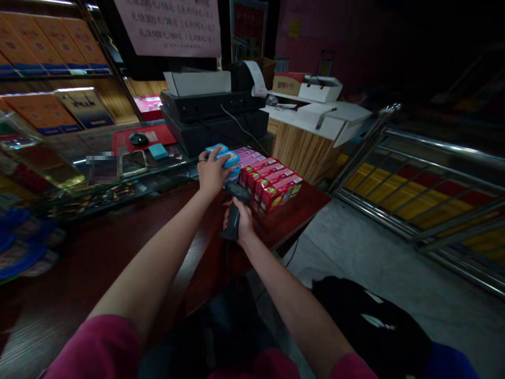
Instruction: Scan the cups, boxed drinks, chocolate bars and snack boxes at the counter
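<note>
My left hand reaches over a small cluster of blue packs, its fingers curled around them from above. In my right hand is a dark handheld barcode scanner, gripped by its handle, with its head close to the blue packs. Just right of the scanner stands a row of red boxes on the dark red wooden counter. Behind them lie pink-purple boxes, next to the blue packs.
A black cash drawer and a receipt printer stand at the back. On the glass shelf to the left are a mouse and a light blue block. Blue-lidded tubs sit far left; a metal railing is right.
</note>
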`<action>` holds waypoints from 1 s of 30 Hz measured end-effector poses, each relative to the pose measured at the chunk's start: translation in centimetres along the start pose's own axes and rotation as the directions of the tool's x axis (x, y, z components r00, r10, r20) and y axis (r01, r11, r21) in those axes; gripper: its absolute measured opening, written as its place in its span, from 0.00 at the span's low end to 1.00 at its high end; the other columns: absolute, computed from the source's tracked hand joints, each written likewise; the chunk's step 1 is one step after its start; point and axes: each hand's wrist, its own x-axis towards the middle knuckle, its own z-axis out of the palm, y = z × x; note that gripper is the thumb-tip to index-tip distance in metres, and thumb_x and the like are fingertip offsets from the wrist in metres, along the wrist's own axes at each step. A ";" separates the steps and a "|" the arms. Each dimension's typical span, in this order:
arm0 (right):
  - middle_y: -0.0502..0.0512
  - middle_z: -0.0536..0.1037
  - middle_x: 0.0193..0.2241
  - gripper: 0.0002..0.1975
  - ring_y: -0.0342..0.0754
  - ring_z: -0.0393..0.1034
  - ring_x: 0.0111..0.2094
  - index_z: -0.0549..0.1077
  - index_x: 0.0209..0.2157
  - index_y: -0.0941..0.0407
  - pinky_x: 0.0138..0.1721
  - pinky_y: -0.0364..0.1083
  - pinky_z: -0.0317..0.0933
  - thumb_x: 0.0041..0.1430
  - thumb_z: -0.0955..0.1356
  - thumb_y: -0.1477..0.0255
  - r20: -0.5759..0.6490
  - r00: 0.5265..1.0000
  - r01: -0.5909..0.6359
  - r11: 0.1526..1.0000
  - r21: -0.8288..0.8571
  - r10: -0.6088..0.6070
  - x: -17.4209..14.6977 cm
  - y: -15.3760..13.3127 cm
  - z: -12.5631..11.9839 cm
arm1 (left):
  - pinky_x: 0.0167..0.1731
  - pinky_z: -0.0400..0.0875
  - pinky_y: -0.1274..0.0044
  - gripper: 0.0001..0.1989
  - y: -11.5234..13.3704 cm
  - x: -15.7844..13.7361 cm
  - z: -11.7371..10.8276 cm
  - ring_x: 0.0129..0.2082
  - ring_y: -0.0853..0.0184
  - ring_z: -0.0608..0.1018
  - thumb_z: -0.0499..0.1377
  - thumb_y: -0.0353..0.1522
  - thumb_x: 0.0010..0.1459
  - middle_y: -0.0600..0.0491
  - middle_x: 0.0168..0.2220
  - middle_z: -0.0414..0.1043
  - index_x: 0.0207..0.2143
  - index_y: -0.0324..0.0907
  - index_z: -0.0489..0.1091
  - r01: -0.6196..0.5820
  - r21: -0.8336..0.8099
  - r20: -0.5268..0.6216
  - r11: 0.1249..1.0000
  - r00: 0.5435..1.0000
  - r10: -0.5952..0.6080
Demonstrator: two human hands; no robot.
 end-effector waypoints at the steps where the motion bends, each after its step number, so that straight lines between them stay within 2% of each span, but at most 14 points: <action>1: 0.45 0.70 0.17 0.20 0.40 0.62 0.14 0.73 0.31 0.56 0.14 0.40 0.58 0.54 0.73 0.52 -0.002 1.000 0.001 1.000 0.007 -0.001 0.0 0.0 0.0 | 0.65 0.55 0.51 0.19 -0.2 0.2 0.1 0.65 0.41 0.61 0.71 0.25 0.48 0.47 0.60 0.74 0.43 0.49 0.82 -0.016 0.033 0.014 0.999 1.000 0.016; 5: 0.44 0.70 0.17 0.20 0.40 0.62 0.13 0.73 0.32 0.56 0.13 0.40 0.57 0.54 0.73 0.53 -0.010 1.000 -0.016 0.999 0.034 0.016 0.1 -0.1 -0.1 | 0.64 0.59 0.53 0.14 -0.7 0.0 -0.9 0.61 0.47 0.68 0.66 0.29 0.56 0.49 0.55 0.78 0.44 0.52 0.83 -0.102 0.032 0.035 0.994 0.994 0.101; 8: 0.44 0.70 0.17 0.20 0.40 0.62 0.13 0.74 0.33 0.56 0.13 0.40 0.58 0.55 0.72 0.53 -0.009 1.000 -0.017 0.999 0.045 0.018 0.1 -0.2 -0.1 | 0.64 0.63 0.57 0.14 -1.0 -1.4 -3.5 0.58 0.53 0.73 0.63 0.32 0.60 0.50 0.55 0.78 0.48 0.52 0.82 -0.123 -0.087 0.000 0.989 0.992 0.123; 11: 0.44 0.70 0.17 0.19 0.40 0.62 0.13 0.74 0.33 0.57 0.12 0.40 0.58 0.55 0.72 0.53 0.017 0.999 -0.034 0.998 0.048 0.033 -0.3 -0.4 -0.1 | 0.64 0.66 0.61 0.15 -1.9 -4.1 -7.6 0.59 0.56 0.75 0.63 0.37 0.61 0.50 0.56 0.77 0.50 0.51 0.80 -0.079 -0.214 -0.025 0.974 0.997 0.076; 15: 0.45 0.71 0.17 0.18 0.40 0.62 0.13 0.75 0.33 0.57 0.13 0.39 0.57 0.58 0.72 0.55 0.120 0.985 -0.121 0.992 -0.038 0.124 -1.1 -0.7 0.0 | 0.66 0.65 0.59 0.17 -4.4 -9.3 -14.5 0.59 0.55 0.76 0.66 0.44 0.58 0.49 0.56 0.78 0.48 0.50 0.81 0.078 -0.225 0.026 0.971 0.997 -0.074; 19: 0.47 0.72 0.19 0.16 0.40 0.64 0.14 0.76 0.34 0.59 0.13 0.39 0.57 0.63 0.69 0.58 0.244 0.927 -0.247 0.953 -0.176 0.286 -1.1 0.0 0.9 | 0.67 0.63 0.56 0.20 -7.4 -14.8 -21.3 0.60 0.52 0.76 0.68 0.49 0.56 0.46 0.56 0.78 0.45 0.50 0.82 0.214 -0.136 0.097 0.967 0.975 -0.202; 23: 0.46 0.70 0.18 0.19 0.39 0.61 0.14 0.75 0.34 0.58 0.13 0.38 0.54 0.66 0.66 0.55 0.339 0.844 -0.352 0.906 -0.234 0.416 0.0 2.7 4.1 | 0.68 0.62 0.53 0.25 -10.1 -18.8 -26.3 0.62 0.50 0.75 0.65 0.53 0.57 0.45 0.60 0.76 0.49 0.48 0.81 0.231 -0.028 0.159 0.973 0.962 -0.224; 27: 0.48 0.71 0.18 0.20 0.40 0.61 0.14 0.74 0.34 0.58 0.13 0.38 0.55 0.70 0.63 0.58 0.404 0.744 -0.397 0.839 -0.372 0.531 1.4 6.3 8.5 | 0.70 0.57 0.54 0.27 -12.0 -21.0 -29.0 0.69 0.50 0.67 0.57 0.51 0.66 0.42 0.70 0.63 0.56 0.44 0.77 0.175 0.082 0.265 0.981 0.945 -0.191; 30: 0.49 0.72 0.18 0.19 0.40 0.62 0.14 0.74 0.34 0.59 0.14 0.38 0.56 0.70 0.63 0.59 0.408 0.714 -0.390 0.807 -0.442 0.569 2.3 8.5 11.2 | 0.70 0.55 0.54 0.27 -12.0 -21.8 -29.2 0.72 0.50 0.61 0.54 0.48 0.68 0.42 0.74 0.54 0.62 0.45 0.72 0.176 0.197 0.258 0.964 0.940 -0.224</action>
